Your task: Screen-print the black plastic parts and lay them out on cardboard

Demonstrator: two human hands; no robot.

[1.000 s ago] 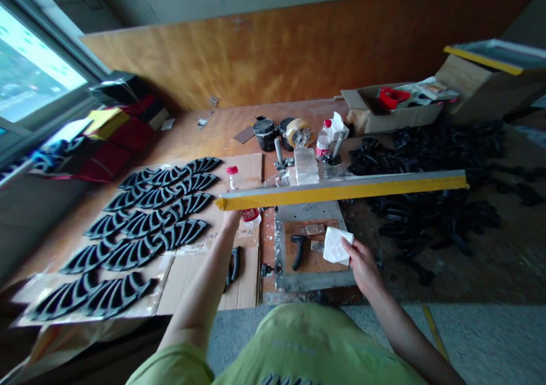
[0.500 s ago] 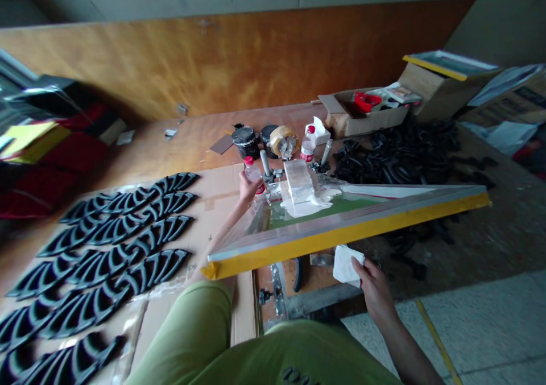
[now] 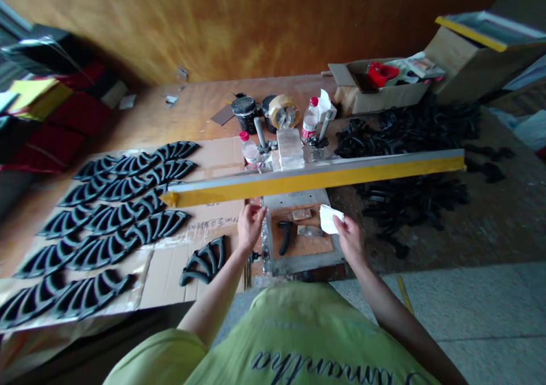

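Observation:
My right hand pinches a white folded cloth over the right side of the wooden printing base. My left hand hovers at the base's left edge with its fingers loosely bent and nothing in them. A small black handle-shaped part lies on the base between my hands. Above both hands the yellow-edged screen frame is raised. A black fan-shaped part lies on the cardboard just left of my left hand.
Rows of black fan parts cover the cardboard at left. Behind the frame stand a red-capped bottle, a second bottle, a tape roll and an ink can. A pile of black parts and open boxes fill the right.
My left hand let go of the red-capped bottle behind the frame and came back to the base's front left. My right hand with the cloth moved slightly inward. The camera view shifted.

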